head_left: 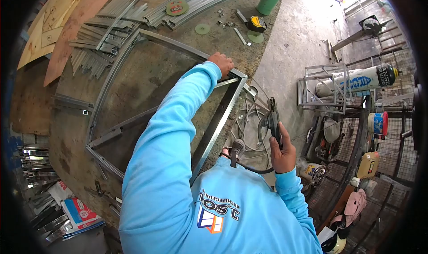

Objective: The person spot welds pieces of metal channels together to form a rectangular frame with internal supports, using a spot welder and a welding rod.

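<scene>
A welded metal frame (218,116) of square tubing lies across the worktable, with one corner near its right edge. My left hand (221,64) is closed over the frame's bar close to that corner. In my right hand (284,152) is a black electrode holder (270,123), its jaw end pointing away from me beyond the table edge. My thumb and fingers press on its handle. Below it, a grey ribbed cylindrical piece (239,147) sits by my chest with a black cable (254,169) running from it.
On the table (67,133) lie stacked metal strips (96,44), a cutting disc (177,7), a tape measure (257,24) and a green bottle (270,0). Cables (245,124) coil on the floor. A gas cylinder (356,81) lies beside a small metal frame (322,91) at right.
</scene>
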`<state>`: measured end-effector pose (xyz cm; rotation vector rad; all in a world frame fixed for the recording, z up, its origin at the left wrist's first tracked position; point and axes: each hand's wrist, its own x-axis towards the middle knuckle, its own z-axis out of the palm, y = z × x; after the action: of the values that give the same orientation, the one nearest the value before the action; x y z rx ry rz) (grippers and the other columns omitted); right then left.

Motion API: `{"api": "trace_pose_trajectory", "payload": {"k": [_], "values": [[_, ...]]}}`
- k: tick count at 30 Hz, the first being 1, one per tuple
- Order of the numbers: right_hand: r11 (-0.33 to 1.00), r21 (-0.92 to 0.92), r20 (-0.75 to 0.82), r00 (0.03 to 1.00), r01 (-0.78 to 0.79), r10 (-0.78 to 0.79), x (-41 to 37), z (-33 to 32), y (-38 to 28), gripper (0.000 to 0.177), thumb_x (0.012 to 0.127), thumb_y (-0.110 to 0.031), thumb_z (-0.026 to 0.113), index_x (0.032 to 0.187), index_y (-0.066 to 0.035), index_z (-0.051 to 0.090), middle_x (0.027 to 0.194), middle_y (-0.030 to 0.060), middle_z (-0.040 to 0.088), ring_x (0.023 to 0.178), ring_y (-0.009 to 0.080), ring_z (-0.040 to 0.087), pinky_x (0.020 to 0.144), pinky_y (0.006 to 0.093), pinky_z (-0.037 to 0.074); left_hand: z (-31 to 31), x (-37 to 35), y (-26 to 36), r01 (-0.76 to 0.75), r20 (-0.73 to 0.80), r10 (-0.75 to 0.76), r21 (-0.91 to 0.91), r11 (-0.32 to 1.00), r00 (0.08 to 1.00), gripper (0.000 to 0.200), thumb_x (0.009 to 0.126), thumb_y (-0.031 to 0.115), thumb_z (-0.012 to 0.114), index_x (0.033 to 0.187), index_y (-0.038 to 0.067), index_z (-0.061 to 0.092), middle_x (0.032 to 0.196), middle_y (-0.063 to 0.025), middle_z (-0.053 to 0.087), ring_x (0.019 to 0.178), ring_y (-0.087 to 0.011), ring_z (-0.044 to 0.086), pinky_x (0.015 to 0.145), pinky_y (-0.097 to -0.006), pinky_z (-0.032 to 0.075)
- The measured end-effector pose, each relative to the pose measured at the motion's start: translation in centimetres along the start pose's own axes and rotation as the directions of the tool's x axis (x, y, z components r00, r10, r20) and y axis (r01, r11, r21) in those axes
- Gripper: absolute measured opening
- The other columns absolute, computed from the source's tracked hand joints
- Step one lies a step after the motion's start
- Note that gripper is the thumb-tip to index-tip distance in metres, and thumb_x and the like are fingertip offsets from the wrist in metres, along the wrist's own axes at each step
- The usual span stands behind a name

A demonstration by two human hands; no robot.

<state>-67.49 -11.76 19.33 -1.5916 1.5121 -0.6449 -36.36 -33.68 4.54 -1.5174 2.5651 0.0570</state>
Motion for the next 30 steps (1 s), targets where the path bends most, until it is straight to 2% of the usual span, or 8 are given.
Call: {"api": "trace_pose_trajectory", "payload": {"k": [5,8,12,15,17,18,22,30], "values": [[0.999,0.035,0.004,1.0,-0.021,0.021,-0.2,-0.3,0.3,0.051,0.097,-0.009,0.062,0.145,-0.006,0.046,0.109,0.0115,0.07,0.092,0.0114,0.061,0.083,0.0262,0.049,-0.3,-0.4,-0.1,0.004,-0.013,-0.005,-0.033,0.999,1.0,0.02,0.088,0.018,0.058,0.106,0.015,0.067,0.113,-0.0048,0.065,0.11,-0.0247,0.062,0.09,-0.0424,0.049],[0.998,0.031,-0.018,0.998,0.053,-0.053,-0.5,-0.8,2.6,0.052,0.099,-0.015,0.061,0.149,-0.016,0.044,0.076,-0.0027,0.057,0.06,0.0028,0.042,0.052,0.0215,0.036,0.2,-0.5,0.0,0.046,-0.019,-0.047,-0.072,0.996,0.999,0.023,0.089,0.017,0.056,0.11,0.015,0.066,0.114,-0.0045,0.065,0.113,-0.0246,0.06,0.092,-0.0441,0.048],[0.999,0.052,-0.054,0.999,0.003,0.0,-1.4,-1.5,1.9,0.053,0.1,-0.015,0.06,0.149,-0.017,0.043,0.077,-0.0017,0.055,0.058,0.003,0.04,0.05,0.0216,0.035,1.5,-0.7,0.5,0.092,-0.052,-0.098,-0.105,0.99,0.994,0.026,0.089,0.018,0.057,0.114,0.016,0.064,0.114,-0.0048,0.064,0.115,-0.0262,0.058,0.094,-0.0461,0.046],[0.992,0.109,-0.061,0.995,-0.066,0.073,-2.0,-2.3,2.1,0.054,0.1,-0.015,0.059,0.151,-0.019,0.04,0.078,-0.0008,0.055,0.057,0.0037,0.041,0.048,0.022,0.036,1.3,-2.3,4.1,0.261,-0.477,-0.341,-0.229,0.938,0.81,0.028,0.087,0.024,0.06,0.113,0.013,0.062,0.11,-0.0102,0.063,0.106,-0.0304,0.059,0.088,-0.0469,0.047],[0.988,0.125,-0.097,0.99,-0.086,0.099,-2.4,-2.6,2.7,0.055,0.101,-0.016,0.057,0.152,-0.02,0.037,0.075,-0.001,0.054,0.055,0.0045,0.042,0.046,0.0223,0.037,-1.0,-5.5,8.9,0.335,-0.41,-0.58,-0.528,0.78,0.704,0.037,0.086,0.037,0.065,0.106,0.007,0.061,0.101,-0.015,0.062,0.092,-0.0333,0.061,0.081,-0.0471,0.05],[0.988,0.121,-0.098,0.99,-0.093,0.105,-2.5,-2.7,2.5,0.055,0.101,-0.016,0.057,0.152,-0.02,0.037,0.075,-0.001,0.054,0.055,0.0045,0.042,0.046,0.0223,0.037,-1.0,-6.9,11.2,0.405,-0.188,-0.636,-0.63,0.663,0.748,0.05,0.087,0.05,0.064,0.108,0.004,0.06,0.105,-0.0175,0.062,0.098,-0.0357,0.06,0.084,-0.0488,0.05],[0.979,0.154,-0.126,0.98,-0.136,0.156,-2.6,-2.9,2.0,0.052,0.1,-0.008,0.058,0.149,-0.013,0.041,0.089,-0.0016,0.059,0.063,0.0023,0.04,0.052,0.0199,0.032,0.2,-9.1,17.2,0.689,0.27,-0.708,-0.602,0.404,0.652,0.062,0.09,0.06,0.058,0.112,0.002,0.056,0.113,-0.0232,0.062,0.111,-0.0396,0.059,0.09,-0.0511,0.05],[0.983,0.119,-0.065,0.987,-0.14,0.148,-1.4,-1.9,0.6,0.054,0.099,-0.014,0.062,0.149,-0.014,0.041,0.073,-0.0043,0.051,0.058,0.002,0.038,0.049,0.0211,0.031,3.3,-8.4,17.4,0.665,0.193,-0.755,-0.638,0.389,0.627,0.05,0.09,0.052,0.061,0.102,0.004,0.056,0.092,-0.0201,0.07,0.089,-0.0376,0.069,0.078,-0.0466,0.055]]}}
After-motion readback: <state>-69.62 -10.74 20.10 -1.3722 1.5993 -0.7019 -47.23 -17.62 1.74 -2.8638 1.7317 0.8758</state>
